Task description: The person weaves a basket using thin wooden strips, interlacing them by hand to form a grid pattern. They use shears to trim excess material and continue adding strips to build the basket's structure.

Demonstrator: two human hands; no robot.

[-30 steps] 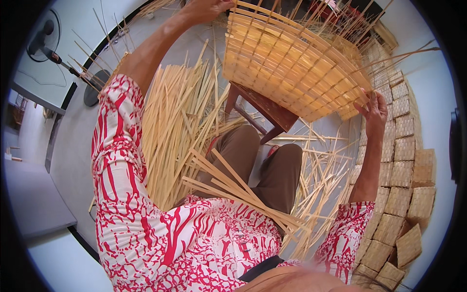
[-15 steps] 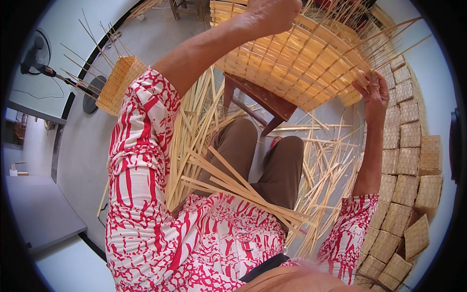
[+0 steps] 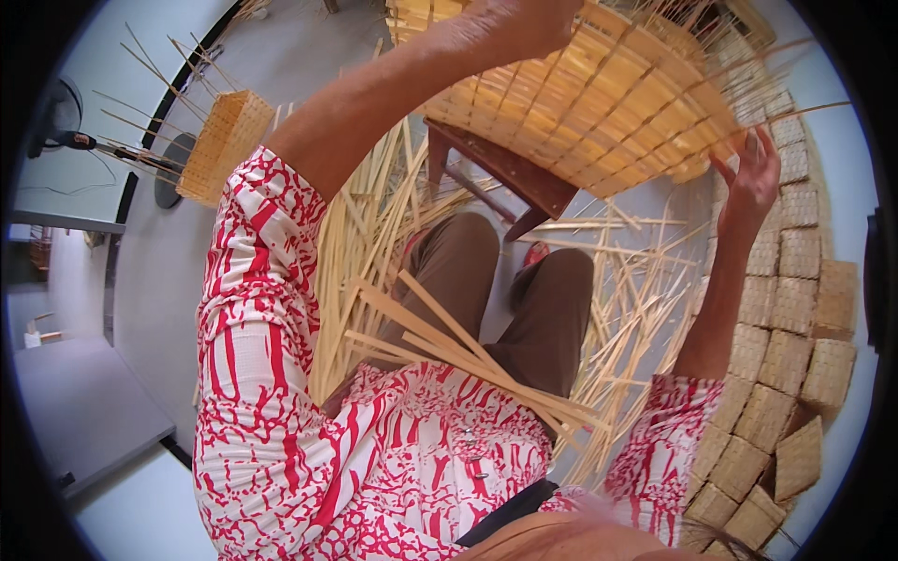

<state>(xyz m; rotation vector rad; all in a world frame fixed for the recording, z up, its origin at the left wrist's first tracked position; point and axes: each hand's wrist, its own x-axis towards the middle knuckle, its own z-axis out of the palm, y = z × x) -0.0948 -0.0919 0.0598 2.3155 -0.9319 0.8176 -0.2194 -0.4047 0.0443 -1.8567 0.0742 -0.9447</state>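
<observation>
— Weaving looks well along: your big basket (image 3: 599,103) rests tilted on the wooden stool (image 3: 510,173), its walls filled in, loose strip ends sticking out at its right edge.

— And your hands?

— Your left hand (image 3: 519,23) lies on the top, grip hidden. Your right hand (image 3: 753,178), fingers spread, touches the corner strips.

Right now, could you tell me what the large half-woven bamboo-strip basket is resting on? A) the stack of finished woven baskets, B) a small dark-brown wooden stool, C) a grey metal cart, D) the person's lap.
B: the large half-woven bamboo-strip basket, held by the left hand and right hand, sits on a small dark-brown wooden stool in front of the knees.
</observation>
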